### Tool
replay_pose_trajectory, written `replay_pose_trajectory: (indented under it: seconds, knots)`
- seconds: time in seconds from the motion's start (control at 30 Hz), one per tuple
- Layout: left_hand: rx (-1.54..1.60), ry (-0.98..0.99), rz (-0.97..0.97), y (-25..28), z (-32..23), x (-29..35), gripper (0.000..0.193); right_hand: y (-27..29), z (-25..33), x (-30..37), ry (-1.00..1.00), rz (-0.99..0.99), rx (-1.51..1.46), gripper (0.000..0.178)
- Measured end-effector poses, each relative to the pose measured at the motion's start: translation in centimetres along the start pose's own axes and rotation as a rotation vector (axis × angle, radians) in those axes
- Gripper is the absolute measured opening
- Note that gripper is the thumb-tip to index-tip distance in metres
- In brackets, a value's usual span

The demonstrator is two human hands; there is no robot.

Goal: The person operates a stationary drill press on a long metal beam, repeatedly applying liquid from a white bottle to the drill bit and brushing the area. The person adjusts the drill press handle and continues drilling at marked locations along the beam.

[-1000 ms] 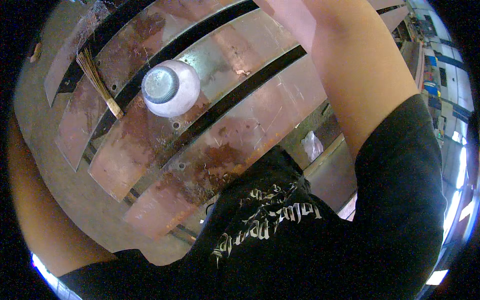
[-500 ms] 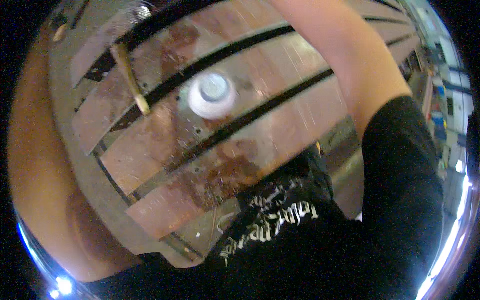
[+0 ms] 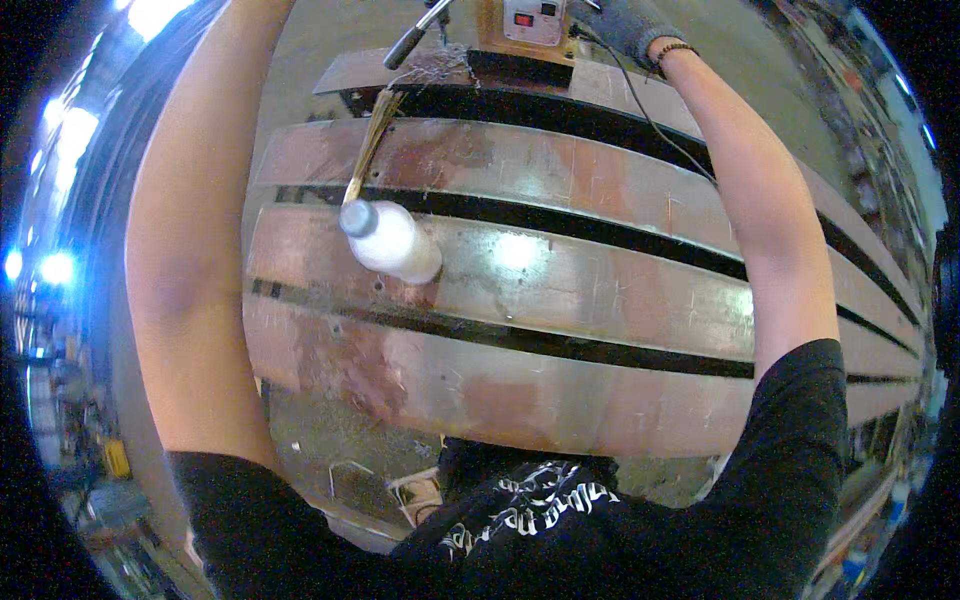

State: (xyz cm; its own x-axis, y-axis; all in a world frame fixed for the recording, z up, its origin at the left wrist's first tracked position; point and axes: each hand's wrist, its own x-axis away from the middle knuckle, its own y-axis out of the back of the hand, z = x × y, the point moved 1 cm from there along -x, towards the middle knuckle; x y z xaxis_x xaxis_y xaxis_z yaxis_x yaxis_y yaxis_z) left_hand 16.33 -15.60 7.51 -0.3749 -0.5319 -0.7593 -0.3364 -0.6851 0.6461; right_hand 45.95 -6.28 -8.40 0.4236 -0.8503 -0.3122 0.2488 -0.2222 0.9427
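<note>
My right hand, in a grey knitted glove, is at the top edge beside a drilling machine with a yellow body, a grey panel with a red switch and a black base. Its fingers are cut off and partly hidden, so their grip does not show. My left forearm runs up out of the picture, and that hand is outside it. A lever with a dark grip sticks out left of the machine. Below stands a white bottle with a grey cap, next to a brush with a wooden handle.
Long brown steel bars lie side by side with dark gaps between them. Metal shavings are heaped left of the machine's base. A dark cable trails from the machine across the bars toward my right forearm.
My view has turned and shifted, bringing the machine and my gloved right hand into sight. The bottle and brush still rest on the bars.
</note>
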Motion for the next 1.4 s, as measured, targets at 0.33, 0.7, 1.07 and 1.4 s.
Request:
replay_pose_trajectory:
  seconds: [0.33,0.7,1.07,1.4]
  knots:
    - [-0.462,-0.233,0.024,6.2,-4.9,0.5,0.062,-1.3,-6.8,-3.0,0.134,-0.029,0.032,0.044]
    - [-0.892,-0.295,0.243,-1.5,-1.2,-3.2,0.039,1.0,5.0,2.6,-0.074,0.004,-0.042,0.056]
    - [-0.775,-0.476,0.344,-3.4,1.9,-7.5,0.021,5.0,-3.9,-0.1,0.001,0.183,0.015,0.050]
    - [-0.789,-0.458,0.199,-5.1,-4.7,-7.1,0.019,2.9,-10.9,1.3,-0.029,0.071,0.079,0.052]
